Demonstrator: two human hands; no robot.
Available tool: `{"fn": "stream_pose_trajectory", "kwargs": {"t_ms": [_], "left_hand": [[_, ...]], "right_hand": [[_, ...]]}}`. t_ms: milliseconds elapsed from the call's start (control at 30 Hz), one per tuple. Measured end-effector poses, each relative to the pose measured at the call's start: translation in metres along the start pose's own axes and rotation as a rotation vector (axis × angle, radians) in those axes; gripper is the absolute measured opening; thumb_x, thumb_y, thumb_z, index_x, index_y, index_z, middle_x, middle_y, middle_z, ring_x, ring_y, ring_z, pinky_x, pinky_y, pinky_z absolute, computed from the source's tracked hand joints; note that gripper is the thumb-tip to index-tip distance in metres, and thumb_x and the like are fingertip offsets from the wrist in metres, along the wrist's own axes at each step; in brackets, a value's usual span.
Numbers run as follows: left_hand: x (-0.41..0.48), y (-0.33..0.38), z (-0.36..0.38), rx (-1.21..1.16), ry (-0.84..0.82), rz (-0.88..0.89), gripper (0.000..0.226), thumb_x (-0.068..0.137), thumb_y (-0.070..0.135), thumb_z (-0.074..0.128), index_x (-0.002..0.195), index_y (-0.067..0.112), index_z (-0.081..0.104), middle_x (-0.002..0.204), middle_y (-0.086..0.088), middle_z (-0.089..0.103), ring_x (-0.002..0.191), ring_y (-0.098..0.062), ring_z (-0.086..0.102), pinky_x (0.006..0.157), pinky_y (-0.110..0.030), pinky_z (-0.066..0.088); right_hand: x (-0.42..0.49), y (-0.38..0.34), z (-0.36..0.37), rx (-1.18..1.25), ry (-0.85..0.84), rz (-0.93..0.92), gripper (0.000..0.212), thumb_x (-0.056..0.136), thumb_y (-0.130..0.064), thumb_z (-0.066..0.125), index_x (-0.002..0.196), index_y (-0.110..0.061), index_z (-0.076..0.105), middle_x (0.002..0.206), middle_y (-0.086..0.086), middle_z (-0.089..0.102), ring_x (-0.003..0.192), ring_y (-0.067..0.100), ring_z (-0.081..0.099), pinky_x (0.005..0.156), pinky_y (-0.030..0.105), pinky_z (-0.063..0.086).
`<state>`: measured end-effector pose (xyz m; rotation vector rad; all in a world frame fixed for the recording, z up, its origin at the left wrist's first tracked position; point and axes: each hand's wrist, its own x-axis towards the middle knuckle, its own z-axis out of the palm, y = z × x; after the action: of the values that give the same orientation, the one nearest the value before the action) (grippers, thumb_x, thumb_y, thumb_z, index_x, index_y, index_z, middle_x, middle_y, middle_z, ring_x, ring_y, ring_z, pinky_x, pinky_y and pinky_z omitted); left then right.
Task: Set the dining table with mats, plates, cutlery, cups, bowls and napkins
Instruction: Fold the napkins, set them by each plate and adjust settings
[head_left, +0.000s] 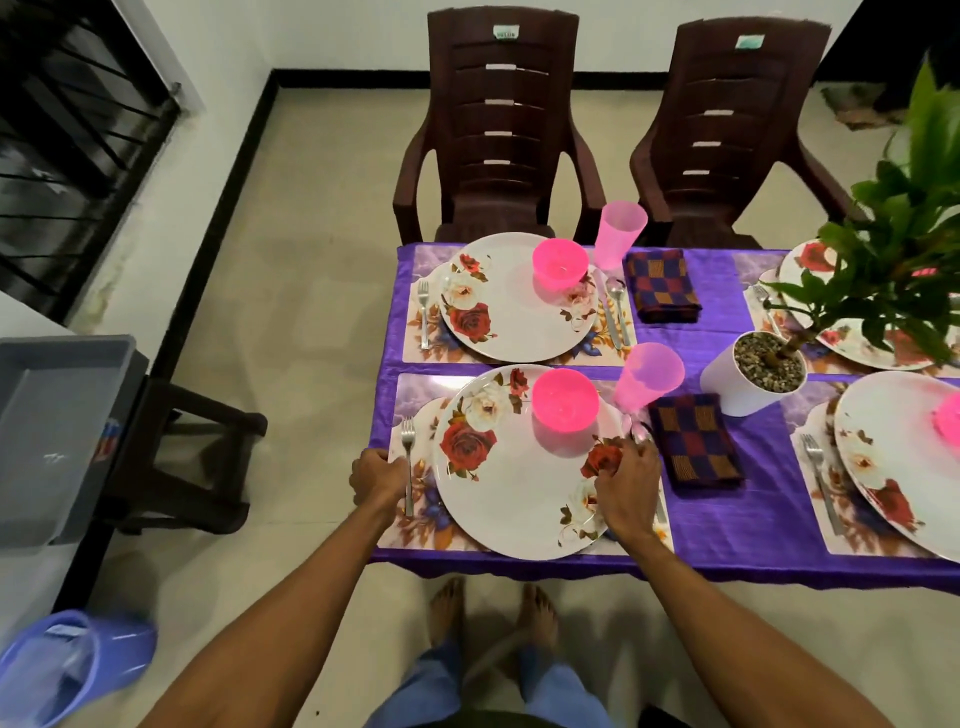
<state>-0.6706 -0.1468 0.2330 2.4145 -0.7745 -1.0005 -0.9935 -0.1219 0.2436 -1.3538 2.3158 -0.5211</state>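
Observation:
The near place setting has a floral mat (410, 538), a white rose plate (519, 493), a pink bowl (565, 401), a pink cup (649, 376) and a checked napkin (696, 441). My left hand (378, 480) is curled at the mat's left edge, fingers against the fork (409, 434). My right hand (626, 486) lies over the plate's right rim, fingertips pinching the spoon (643, 439); the rest of the cutlery there is hidden under it. A second setting (519, 322) beyond has a plate, bowl, cup, cutlery and napkin.
A potted plant (753, 376) stands mid-table on the purple cloth (769, 467). More plates (898, 457) lie at the right. Two brown chairs (498, 135) face the far side. A grey tub (57, 415) on a stool and a blue bucket (67, 660) stand at left.

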Motion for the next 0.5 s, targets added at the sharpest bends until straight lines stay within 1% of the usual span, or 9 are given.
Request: {"fn": "stream_pose_trajectory", "kwargs": {"t_ms": [67,133,233,267,367,433,500], "left_hand": [[-0.003,0.004,-0.007,-0.055,-0.012,-0.002,0.009,0.086,0.02,0.068,0.091,0.011,0.067,0.095,-0.01,0.071,0.084,-0.03,0.068,0.08,-0.046,0.059],[-0.001,0.003,-0.011,-0.082,-0.005,0.001,0.006,0.088,0.017,0.07,0.09,0.011,0.07,0.094,-0.01,0.072,0.081,-0.027,0.068,0.079,-0.042,0.059],[0.0,0.0,-0.013,-0.048,0.0,0.01,0.014,0.089,0.016,0.072,0.098,0.005,0.073,0.096,-0.011,0.072,0.076,-0.024,0.064,0.071,-0.034,0.053],[0.001,-0.001,-0.014,-0.034,-0.001,0.017,0.016,0.089,0.016,0.072,0.1,0.004,0.073,0.097,-0.012,0.072,0.076,-0.024,0.064,0.069,-0.033,0.052],[0.003,-0.002,-0.016,-0.012,0.008,0.039,0.018,0.088,0.015,0.074,0.099,0.002,0.074,0.098,-0.015,0.073,0.077,-0.026,0.067,0.071,-0.035,0.055],[0.002,-0.001,-0.016,-0.02,0.016,0.043,0.018,0.088,0.014,0.074,0.1,0.001,0.073,0.098,-0.016,0.073,0.076,-0.025,0.065,0.068,-0.032,0.052],[0.001,0.001,-0.017,-0.023,0.024,0.051,0.019,0.088,0.012,0.074,0.101,-0.001,0.073,0.099,-0.017,0.073,0.076,-0.025,0.064,0.068,-0.031,0.049]], "right_hand": [[0.001,0.001,0.001,0.004,0.005,0.013,0.057,0.082,0.0,0.066,0.137,-0.005,0.051,0.147,0.022,0.041,0.136,0.04,0.038,0.113,0.054,0.036],[0.002,0.001,0.0,0.018,0.009,0.018,0.055,0.082,0.001,0.064,0.136,-0.006,0.052,0.145,0.021,0.044,0.136,0.039,0.039,0.113,0.052,0.036],[0.002,-0.001,-0.002,0.039,0.016,0.031,0.054,0.079,0.005,0.064,0.131,-0.006,0.056,0.139,0.018,0.049,0.13,0.037,0.044,0.107,0.05,0.04],[0.002,-0.001,-0.002,0.048,0.017,0.036,0.053,0.079,0.006,0.064,0.13,-0.006,0.057,0.136,0.018,0.05,0.127,0.037,0.046,0.104,0.049,0.042],[0.005,0.0,-0.002,0.063,0.012,0.048,0.047,0.078,0.005,0.068,0.124,-0.005,0.06,0.127,0.017,0.055,0.121,0.036,0.051,0.1,0.046,0.044],[0.006,0.001,-0.001,0.083,0.011,0.047,0.046,0.076,0.001,0.073,0.12,-0.007,0.061,0.124,0.015,0.058,0.119,0.034,0.053,0.1,0.046,0.045],[0.005,0.0,-0.001,0.104,0.011,0.056,0.045,0.077,0.001,0.075,0.119,-0.007,0.062,0.123,0.015,0.058,0.119,0.033,0.053,0.099,0.045,0.045]]}}
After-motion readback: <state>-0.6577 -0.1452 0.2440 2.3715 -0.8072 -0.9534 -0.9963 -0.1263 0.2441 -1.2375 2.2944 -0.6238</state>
